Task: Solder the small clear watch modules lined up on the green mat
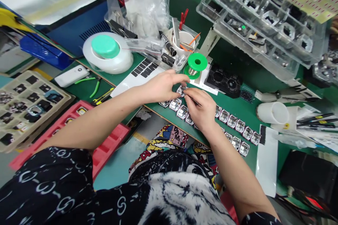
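Between my two hands, a small silvery metal case (181,90) is pinched by the fingertips of my left hand (169,84), whose thumb is at its lower side. My right hand (200,107) is closed around a thin dark tool (195,103), with its fingertips at the case's right edge; the tool's tip is hidden. Rows of similar metal cases (182,111) lie on the green mat (237,103) below and to the right of my hands. Part of these rows is covered by my right hand.
A green solder spool (197,62) stands just behind my hands. Clear compartment boxes (264,14) are stacked at the back right. A tape roll (108,52), green-handled pliers (95,86) and a red tray (111,144) are on the left. A white cup (273,113) stands right.
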Action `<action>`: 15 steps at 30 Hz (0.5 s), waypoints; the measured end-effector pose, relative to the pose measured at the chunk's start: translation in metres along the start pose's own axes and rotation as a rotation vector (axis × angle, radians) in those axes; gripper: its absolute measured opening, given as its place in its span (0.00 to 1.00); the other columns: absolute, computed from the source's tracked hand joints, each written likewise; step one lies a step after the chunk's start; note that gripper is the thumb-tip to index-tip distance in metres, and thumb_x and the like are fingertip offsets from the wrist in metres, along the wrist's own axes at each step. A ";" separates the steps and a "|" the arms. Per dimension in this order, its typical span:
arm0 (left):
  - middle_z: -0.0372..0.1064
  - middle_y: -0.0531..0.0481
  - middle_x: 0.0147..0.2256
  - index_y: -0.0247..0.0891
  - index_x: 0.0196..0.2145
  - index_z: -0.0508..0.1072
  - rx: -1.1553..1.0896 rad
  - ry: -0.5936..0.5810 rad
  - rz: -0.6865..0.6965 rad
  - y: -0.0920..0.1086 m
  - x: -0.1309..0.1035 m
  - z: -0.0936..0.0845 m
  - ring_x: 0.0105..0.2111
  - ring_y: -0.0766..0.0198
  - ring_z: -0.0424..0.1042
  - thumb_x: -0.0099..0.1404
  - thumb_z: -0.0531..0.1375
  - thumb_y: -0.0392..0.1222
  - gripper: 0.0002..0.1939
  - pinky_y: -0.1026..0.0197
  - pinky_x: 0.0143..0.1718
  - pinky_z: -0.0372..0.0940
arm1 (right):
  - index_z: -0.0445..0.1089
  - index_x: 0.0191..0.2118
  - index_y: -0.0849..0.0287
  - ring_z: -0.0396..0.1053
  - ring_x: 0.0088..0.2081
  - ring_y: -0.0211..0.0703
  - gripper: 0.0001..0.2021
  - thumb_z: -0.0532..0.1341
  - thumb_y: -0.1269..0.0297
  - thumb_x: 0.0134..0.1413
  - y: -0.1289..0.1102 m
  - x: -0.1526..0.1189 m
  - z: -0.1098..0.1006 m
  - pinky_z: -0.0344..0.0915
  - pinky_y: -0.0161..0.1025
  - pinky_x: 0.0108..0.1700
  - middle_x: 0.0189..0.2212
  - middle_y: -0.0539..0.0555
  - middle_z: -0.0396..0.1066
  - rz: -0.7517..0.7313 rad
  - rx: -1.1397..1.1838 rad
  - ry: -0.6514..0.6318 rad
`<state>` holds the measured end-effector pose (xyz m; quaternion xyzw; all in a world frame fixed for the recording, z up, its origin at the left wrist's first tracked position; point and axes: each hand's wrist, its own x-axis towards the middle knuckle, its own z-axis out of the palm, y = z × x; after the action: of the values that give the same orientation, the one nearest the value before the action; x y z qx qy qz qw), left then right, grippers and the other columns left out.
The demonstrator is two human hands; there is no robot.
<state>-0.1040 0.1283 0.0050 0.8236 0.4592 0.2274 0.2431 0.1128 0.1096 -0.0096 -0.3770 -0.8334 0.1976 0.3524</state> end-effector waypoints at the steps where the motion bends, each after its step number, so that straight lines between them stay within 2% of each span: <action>1: 0.77 0.50 0.48 0.41 0.55 0.72 -0.002 0.001 -0.003 0.000 0.000 0.000 0.50 0.56 0.70 0.61 0.63 0.35 0.23 0.56 0.51 0.66 | 0.77 0.48 0.52 0.77 0.48 0.42 0.10 0.60 0.69 0.68 0.000 0.000 0.000 0.75 0.47 0.52 0.47 0.52 0.80 -0.002 -0.001 0.000; 10: 0.78 0.52 0.48 0.43 0.56 0.71 0.009 0.002 0.028 -0.007 0.003 0.003 0.49 0.57 0.72 0.62 0.63 0.35 0.24 0.57 0.50 0.65 | 0.76 0.52 0.53 0.77 0.49 0.44 0.12 0.60 0.71 0.68 0.005 -0.004 0.005 0.73 0.47 0.51 0.51 0.53 0.79 -0.113 -0.128 -0.039; 15: 0.78 0.51 0.47 0.43 0.57 0.71 0.065 -0.020 0.024 -0.006 0.005 0.002 0.48 0.55 0.72 0.61 0.64 0.36 0.25 0.56 0.47 0.65 | 0.75 0.54 0.54 0.76 0.50 0.45 0.13 0.60 0.71 0.68 0.006 -0.008 0.008 0.72 0.47 0.51 0.52 0.54 0.78 -0.143 -0.188 -0.013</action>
<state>-0.1042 0.1354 0.0000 0.8387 0.4539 0.2071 0.2181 0.1142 0.1067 -0.0225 -0.3467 -0.8753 0.0953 0.3234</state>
